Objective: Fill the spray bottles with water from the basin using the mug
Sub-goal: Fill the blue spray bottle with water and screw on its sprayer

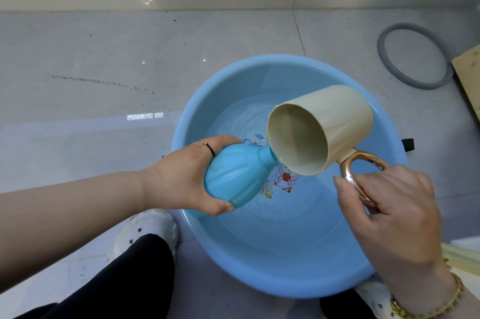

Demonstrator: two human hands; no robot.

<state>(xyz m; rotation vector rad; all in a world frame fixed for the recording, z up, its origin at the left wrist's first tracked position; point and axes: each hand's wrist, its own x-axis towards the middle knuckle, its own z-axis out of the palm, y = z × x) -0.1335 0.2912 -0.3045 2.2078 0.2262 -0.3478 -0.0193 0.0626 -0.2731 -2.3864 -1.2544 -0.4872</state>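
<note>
My left hand point(181, 175) grips a blue spray bottle point(233, 175) without its cap, tilted over the blue basin point(259, 274) with its threaded neck pointing right. My right hand point(389, 214) holds the cream mug point(324, 124) by its copper ring handle point(355, 178). The mug is tipped to the left, its rim touching the bottle's neck, and a little water lies at its lower lip. The basin holds shallow rippling water over a cartoon print on its bottom.
The basin stands on a grey tiled floor by a pale wall. A grey ring point(415, 56) lies at the far right beside a wooden board point(470, 79). My white shoes point(145, 233) and dark trouser legs are at the basin's near side.
</note>
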